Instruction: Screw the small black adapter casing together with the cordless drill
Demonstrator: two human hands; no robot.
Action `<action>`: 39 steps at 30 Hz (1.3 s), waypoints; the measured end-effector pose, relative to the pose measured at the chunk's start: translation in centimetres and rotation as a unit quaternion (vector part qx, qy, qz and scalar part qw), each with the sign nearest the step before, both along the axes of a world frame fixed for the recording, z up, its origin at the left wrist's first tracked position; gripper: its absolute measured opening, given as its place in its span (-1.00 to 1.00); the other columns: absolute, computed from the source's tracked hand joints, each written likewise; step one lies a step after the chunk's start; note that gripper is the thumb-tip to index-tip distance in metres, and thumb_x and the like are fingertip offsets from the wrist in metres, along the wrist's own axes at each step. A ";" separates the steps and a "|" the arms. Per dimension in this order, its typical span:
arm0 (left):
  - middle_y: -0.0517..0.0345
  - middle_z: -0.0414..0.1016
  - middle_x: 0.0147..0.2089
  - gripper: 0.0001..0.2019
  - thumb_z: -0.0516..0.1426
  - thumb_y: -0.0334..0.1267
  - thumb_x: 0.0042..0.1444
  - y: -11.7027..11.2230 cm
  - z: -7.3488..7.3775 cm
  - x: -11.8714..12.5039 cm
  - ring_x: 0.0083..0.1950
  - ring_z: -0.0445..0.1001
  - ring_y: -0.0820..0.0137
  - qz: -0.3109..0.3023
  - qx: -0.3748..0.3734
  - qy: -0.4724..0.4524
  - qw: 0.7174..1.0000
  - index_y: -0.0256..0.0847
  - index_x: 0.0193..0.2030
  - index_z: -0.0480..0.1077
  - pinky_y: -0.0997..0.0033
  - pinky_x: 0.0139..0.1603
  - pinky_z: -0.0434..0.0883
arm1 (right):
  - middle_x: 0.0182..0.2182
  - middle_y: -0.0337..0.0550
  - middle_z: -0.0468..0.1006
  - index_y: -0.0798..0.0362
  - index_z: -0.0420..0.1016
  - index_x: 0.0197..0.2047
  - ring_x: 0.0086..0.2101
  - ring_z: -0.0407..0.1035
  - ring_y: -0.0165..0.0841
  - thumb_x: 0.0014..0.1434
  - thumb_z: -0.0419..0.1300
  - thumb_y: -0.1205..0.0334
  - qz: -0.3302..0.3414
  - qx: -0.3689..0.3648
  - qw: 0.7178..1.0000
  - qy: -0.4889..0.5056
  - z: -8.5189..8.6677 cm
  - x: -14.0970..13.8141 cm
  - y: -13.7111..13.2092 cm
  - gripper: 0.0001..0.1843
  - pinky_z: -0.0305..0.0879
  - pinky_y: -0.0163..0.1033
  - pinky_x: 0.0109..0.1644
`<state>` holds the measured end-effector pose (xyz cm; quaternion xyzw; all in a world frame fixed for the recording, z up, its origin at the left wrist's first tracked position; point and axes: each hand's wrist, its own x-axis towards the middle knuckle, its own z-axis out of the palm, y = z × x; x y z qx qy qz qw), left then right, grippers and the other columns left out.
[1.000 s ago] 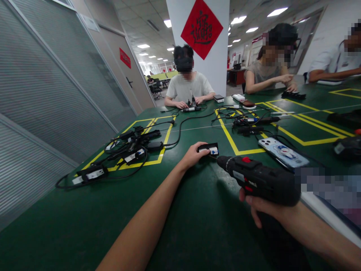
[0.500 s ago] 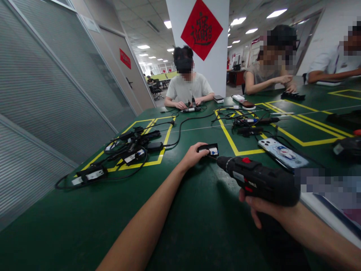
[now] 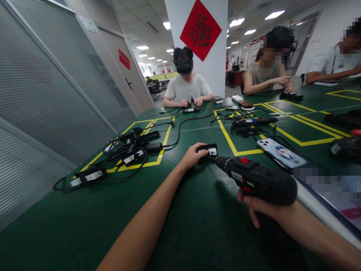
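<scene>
Power adapter [image 3: 208, 149]: a small black block with a white label, lying on the green table [image 3: 197, 233] just beside a yellow taped line [image 3: 229, 138]. My left hand [image 3: 191, 155] is curled over its near end, thumb and fingers pinching the casing and pressing it to the surface. My right hand [image 3: 258, 210] is wrapped under the body of the black electric screwdriver [image 3: 261, 180]. Its fingers show below the tool, but the trigger finger is hidden, so I cannot tell whether it is pressed. The tool lies nearly level, and its bit [image 3: 213, 158] points at the adapter's lower right edge. It is either touching the edge or just short of it; the contact is too small to make out.

I judge the step in hand to be seating the bit at a fastener on the casing. The next move calls for the bit held in line with that fastener, a firm left-hand hold so the block cannot spin, and light pressure, since the shallow approach could let the tip skid off.

Elsewhere, a heap of similar adapters with cables [image 3: 129, 148] lies to the left and a phone [image 3: 280, 152] to the right, both well apart. Co-workers [image 3: 186, 88] sit at the far side.
</scene>
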<state>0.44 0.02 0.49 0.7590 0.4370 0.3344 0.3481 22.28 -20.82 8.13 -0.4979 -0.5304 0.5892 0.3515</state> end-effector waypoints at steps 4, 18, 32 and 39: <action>0.07 0.47 -0.07 -0.61 0.11 -0.15 0.01 -0.1 0.2 0.1 -0.07 0.42 0.33 0.004 0.003 0.003 1.000 -0.24 -0.01 0.36 0.35 0.00 0.34 | -0.39 -0.16 0.55 0.01 0.34 0.02 -0.49 0.46 -0.32 0.17 0.13 0.17 0.006 0.000 1.000 -0.001 0.0 0.0 0.0 -0.66 0.37 -0.17 -0.36; 0.08 0.46 -0.06 -0.61 0.11 -0.15 0.02 0.0 0.1 0.0 -0.06 0.42 0.33 0.000 0.004 0.002 1.000 -0.24 0.00 0.35 0.34 0.01 0.33 | -0.47 -0.22 0.53 0.01 0.38 -0.08 -0.49 0.46 -0.32 0.16 0.13 0.16 0.005 0.005 1.000 -0.008 0.0 0.0 -0.1 -0.74 0.34 -0.17 -0.35; 0.07 0.46 -0.06 -0.61 0.11 -0.18 0.00 -0.2 0.4 0.2 -0.05 0.42 0.32 0.008 -0.003 0.007 1.000 -0.24 0.00 0.35 0.33 0.01 0.34 | -0.34 -0.15 0.55 -0.01 0.29 0.05 -0.49 0.45 -0.34 0.16 0.14 0.18 0.003 -0.003 1.000 0.001 0.0 0.0 0.0 -0.63 0.37 -0.16 -0.36; 0.06 0.46 -0.06 -0.60 0.11 -0.16 0.01 0.0 0.0 0.0 -0.07 0.43 0.32 -0.002 -0.002 -0.004 1.000 -0.23 0.00 0.35 0.33 -0.01 0.35 | -0.31 -0.15 0.56 -0.02 0.29 0.07 -0.52 0.45 -0.37 0.16 0.15 0.18 -0.004 -0.010 1.000 -0.004 0.1 -0.1 -0.1 -0.61 0.36 -0.19 -0.38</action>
